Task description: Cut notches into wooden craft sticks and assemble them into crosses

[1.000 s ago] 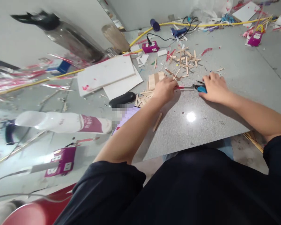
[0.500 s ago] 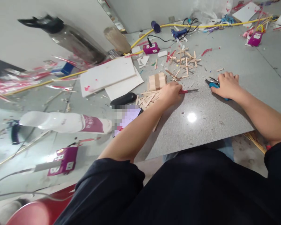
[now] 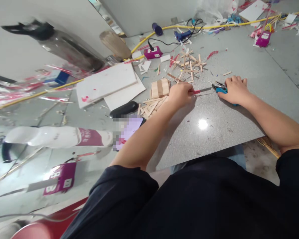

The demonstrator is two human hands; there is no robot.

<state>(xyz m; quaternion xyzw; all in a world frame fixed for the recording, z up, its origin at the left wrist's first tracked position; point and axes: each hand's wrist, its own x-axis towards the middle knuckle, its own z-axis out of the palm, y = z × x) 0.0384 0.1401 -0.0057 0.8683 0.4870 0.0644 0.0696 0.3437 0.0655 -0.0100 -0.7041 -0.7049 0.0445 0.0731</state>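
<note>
Right of the frame's upper middle, our left hand (image 3: 180, 94) pinches a thin red-and-gray strip (image 3: 202, 90), its gray end close to the blue-handled pliers (image 3: 221, 90) gripped in our right hand (image 3: 236, 90); we cannot tell whether they touch.

Bright glare spot (image 3: 203, 124) on tabletop (image 3: 189, 146); left edge blurred, stretched.
</note>
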